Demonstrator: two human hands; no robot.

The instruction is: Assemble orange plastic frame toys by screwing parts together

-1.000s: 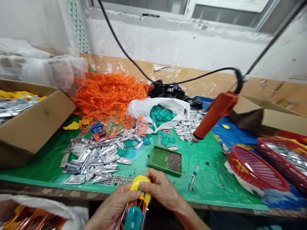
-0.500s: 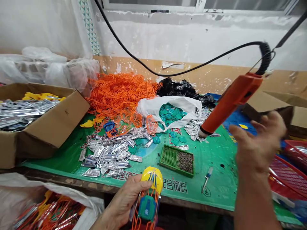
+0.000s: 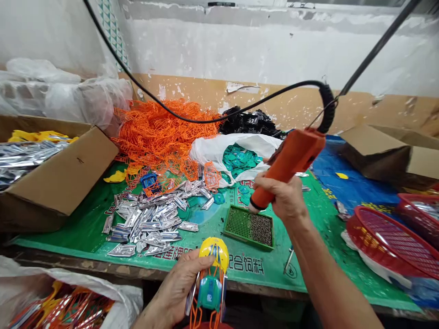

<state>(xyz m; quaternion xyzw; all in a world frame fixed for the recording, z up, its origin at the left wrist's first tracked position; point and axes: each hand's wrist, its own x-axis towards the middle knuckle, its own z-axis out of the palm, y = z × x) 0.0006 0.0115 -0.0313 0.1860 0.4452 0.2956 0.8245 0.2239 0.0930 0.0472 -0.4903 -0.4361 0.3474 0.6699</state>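
Note:
In my left hand, at the bottom middle, is a toy vehicle with a yellow nose, orange frame bars, a teal centre piece and silvery sides. My right hand is wrapped round an orange electric screwdriver, which hangs from a cable and tilts down to the left. Its pale tip is just above the back edge of a green perforated tray. Many small screws fill the tray's right half. A small hand screwdriver lies on the green sheet, partly covered by my right forearm.
Silvery parts lie heaped left of the tray, with orange frames behind. A white bag holds teal pieces. Cardboard boxes flank the table. Red baskets stand right. A sack of orange and yellow parts sits lower left.
My right hand has moved left and closed round the orange electric screwdriver, which has swung left and lower towards the tray. My left hand still holds the toy vehicle.

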